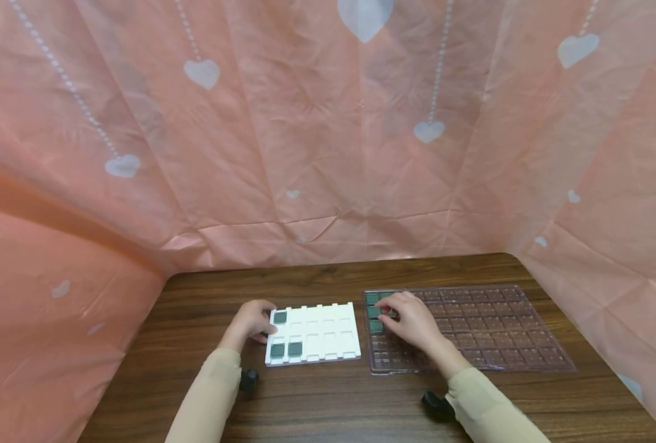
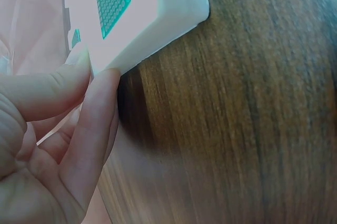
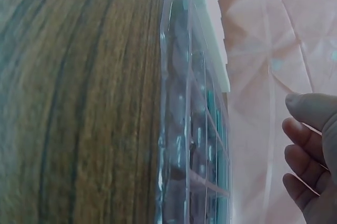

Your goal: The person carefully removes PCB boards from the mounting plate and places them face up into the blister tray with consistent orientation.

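Note:
My left hand [image 1: 248,321] grips the left edge of a white compartment tray [image 1: 328,341], thumb and index finger pinching its side in the left wrist view. Three small green circuit boards sit in that tray: one board [image 1: 280,317] at the back left and two, including a dotted board [image 1: 295,349], at the front left. My right hand [image 1: 413,317] hovers over the left end of a clear plastic tray [image 1: 488,325], close to several green boards [image 1: 376,326] in its pockets. In the right wrist view, a gap shows between its thumb [image 3: 305,108] and loosely bent fingers, holding nothing.
Both trays lie side by side on a dark wood-grain table [image 1: 328,400], the clear one to the right. A pink curtain [image 1: 328,154] with white hearts surrounds the table's back and sides. Dark wrist-worn pieces [image 1: 436,405] show below both sleeves.

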Tool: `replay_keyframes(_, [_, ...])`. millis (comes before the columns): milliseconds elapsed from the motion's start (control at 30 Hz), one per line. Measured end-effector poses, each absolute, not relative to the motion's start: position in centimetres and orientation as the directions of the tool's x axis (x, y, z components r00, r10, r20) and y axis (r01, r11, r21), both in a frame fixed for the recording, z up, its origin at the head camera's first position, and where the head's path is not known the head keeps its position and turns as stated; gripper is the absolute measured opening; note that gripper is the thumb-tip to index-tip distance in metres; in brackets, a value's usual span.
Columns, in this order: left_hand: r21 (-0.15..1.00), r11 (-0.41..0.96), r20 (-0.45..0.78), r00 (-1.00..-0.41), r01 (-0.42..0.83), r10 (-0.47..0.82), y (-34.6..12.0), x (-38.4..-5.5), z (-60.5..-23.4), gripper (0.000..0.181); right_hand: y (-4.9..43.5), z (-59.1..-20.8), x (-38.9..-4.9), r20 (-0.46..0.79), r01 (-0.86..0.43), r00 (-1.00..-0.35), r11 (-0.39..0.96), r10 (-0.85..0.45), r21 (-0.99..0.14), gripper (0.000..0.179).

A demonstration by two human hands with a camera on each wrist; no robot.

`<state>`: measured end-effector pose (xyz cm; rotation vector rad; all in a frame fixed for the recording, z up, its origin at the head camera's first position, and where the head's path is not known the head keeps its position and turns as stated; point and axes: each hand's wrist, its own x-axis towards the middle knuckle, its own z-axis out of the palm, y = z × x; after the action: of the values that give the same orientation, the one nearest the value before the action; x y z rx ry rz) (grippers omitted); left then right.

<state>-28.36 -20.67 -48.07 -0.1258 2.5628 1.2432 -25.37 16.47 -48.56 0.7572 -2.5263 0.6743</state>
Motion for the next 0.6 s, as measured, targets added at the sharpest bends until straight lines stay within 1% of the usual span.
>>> replay_keyframes(100, [0.754, 0.625, -0.296, -0.954, -0.203, 0.047, -20.7, -28.4, -48.1, 0.057, 16.4, -48.6, -25.3, 0.522, -0.604, -0.758, 0.724, -0.391, -0.334, 0.023])
replay_keyframes(367, [0.755, 0.619, -0.307, -0.951, -0.218, 0.039, -20.6, -28.4, -48.2, 0.057, 15.7, -48.7, -24.9, 0.576, -0.66, -0.706, 0.677, -0.411, -0.326, 0.027])
replay_keyframes(500, [0.755, 0.618, -0.307, -0.951, -0.219, 0.038, -20.6, -28.5, -48.2, 0.057, 15.1, -48.6, -24.6, 0.577, -0.668, -0.702, 0.668, -0.418, -0.328, 0.03])
replay_keyframes(600, [0.755, 0.619, -0.305, -0.952, -0.217, 0.037, -20.6, -28.5, -48.2, 0.057, 14.7, -48.5, -24.4, 0.568, -0.659, -0.711, 0.674, -0.414, -0.334, 0.031])
